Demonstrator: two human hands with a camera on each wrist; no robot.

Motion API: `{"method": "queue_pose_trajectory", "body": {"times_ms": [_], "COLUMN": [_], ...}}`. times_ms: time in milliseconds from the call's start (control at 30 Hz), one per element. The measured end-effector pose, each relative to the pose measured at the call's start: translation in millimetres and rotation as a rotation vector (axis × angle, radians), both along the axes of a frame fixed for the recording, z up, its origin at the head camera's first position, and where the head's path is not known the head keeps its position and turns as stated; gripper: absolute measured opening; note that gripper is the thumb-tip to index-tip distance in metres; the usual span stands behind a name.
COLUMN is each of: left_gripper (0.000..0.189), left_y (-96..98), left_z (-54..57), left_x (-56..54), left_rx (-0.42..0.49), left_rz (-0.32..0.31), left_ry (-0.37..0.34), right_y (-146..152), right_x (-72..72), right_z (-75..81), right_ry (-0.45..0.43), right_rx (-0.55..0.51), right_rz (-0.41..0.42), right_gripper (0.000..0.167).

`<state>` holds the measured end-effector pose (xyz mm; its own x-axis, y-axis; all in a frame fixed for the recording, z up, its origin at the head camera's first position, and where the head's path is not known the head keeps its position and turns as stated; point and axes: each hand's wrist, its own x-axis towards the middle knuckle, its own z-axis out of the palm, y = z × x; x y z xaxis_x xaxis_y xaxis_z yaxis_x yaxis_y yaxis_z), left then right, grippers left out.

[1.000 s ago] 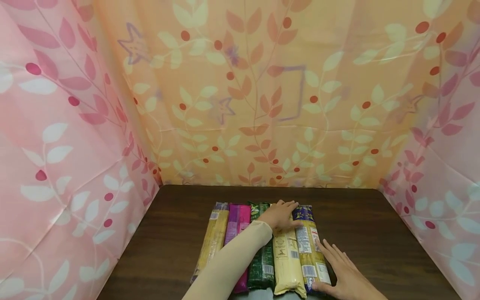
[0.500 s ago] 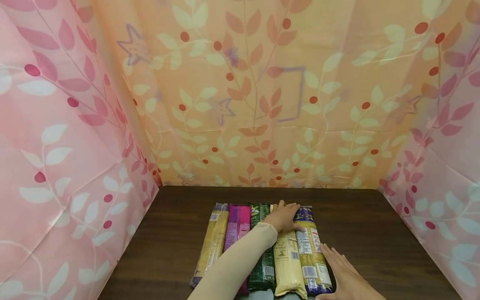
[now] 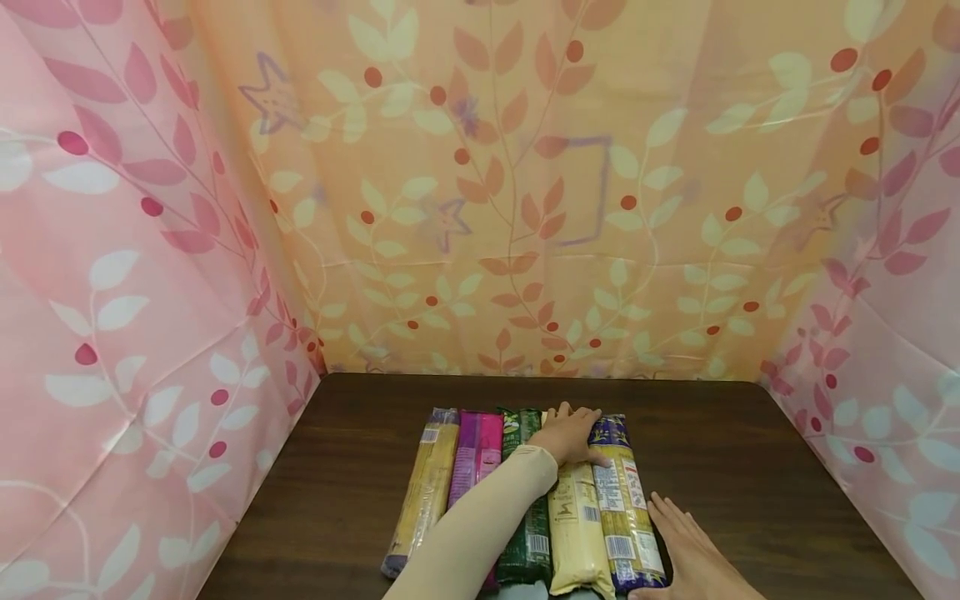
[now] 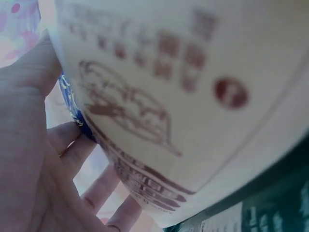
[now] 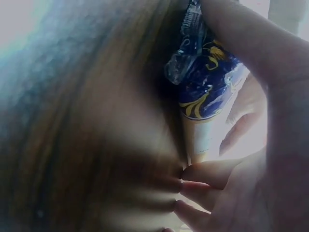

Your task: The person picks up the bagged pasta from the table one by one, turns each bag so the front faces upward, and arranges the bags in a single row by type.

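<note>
Several long packs, apparently dried noodles, lie side by side on the table. My left hand (image 3: 568,433) rests over the far end of the cream pack (image 3: 577,533), fingers spread and reaching to the blue-and-gold pack (image 3: 626,508) on the right end. In the left wrist view, the cream pack's printed face (image 4: 140,96) is close up, with my fingers relaxed beyond it. My right hand (image 3: 690,546) lies along the blue-and-gold pack's right side near its front end, fingers extended. That pack's blue end (image 5: 207,87) shows between thumb and fingers in the right wrist view.
Left of the cream pack are a green pack (image 3: 534,542), a pink-and-purple pack (image 3: 476,450) and a clear pack of yellow strands (image 3: 429,475). The dark wooden table (image 3: 337,467) extends on both sides. Patterned cloth (image 3: 525,208) encloses the back and sides.
My right hand has slid slightly right and nearer, from the blue-and-gold pack's surface to its side. My left hand has shifted slightly right. The packs have barely moved.
</note>
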<state>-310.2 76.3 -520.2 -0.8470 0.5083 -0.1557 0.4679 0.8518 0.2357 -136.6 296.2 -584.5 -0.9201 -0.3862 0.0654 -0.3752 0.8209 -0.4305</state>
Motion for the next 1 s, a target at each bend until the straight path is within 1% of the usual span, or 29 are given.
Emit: {"method": "queue_pose_trajectory", "body": {"times_ms": [100,300,400,567,833,1000], "left_gripper": [0.091,0.089,0.089,0.088,0.088,0.088], "left_y": [-1.2,-3.0,-3.2,-3.4,-3.6,-4.6], "left_z": [0.7,1.3,-0.5,-4.1,-5.2,-9.1], "left_x": [1.3,3.0,2.3,1.3,-3.1,-5.1], "left_rx": [0.002,0.087,0.094,0.075,0.077,0.103], "left_rz": [0.001,0.052,0.062,0.049,0.043,0.034], "left_ry": [0.012,-0.023,-0.028,-0.021,-0.017,-0.058], "right_y": [0,-1,-2,-2,-5,-5], "right_x": [0.6,-0.1,-1.0,-1.1,-2.8,0.0], "right_z": [1.0,5.7,7.4,7.4,9.6,4.4], "right_ry": [-0.009,-0.058,-0.073,-0.052,-0.052,0.015], "right_rx": [-0.002,0.0,-0.004,-0.005,-0.093,-0.147], "right_rz": [-0.002,-0.031,-0.042,-0.031,-0.021,-0.003], "right_gripper": [0.122,0.12,0.118,0.114,0.108,0.11]}}
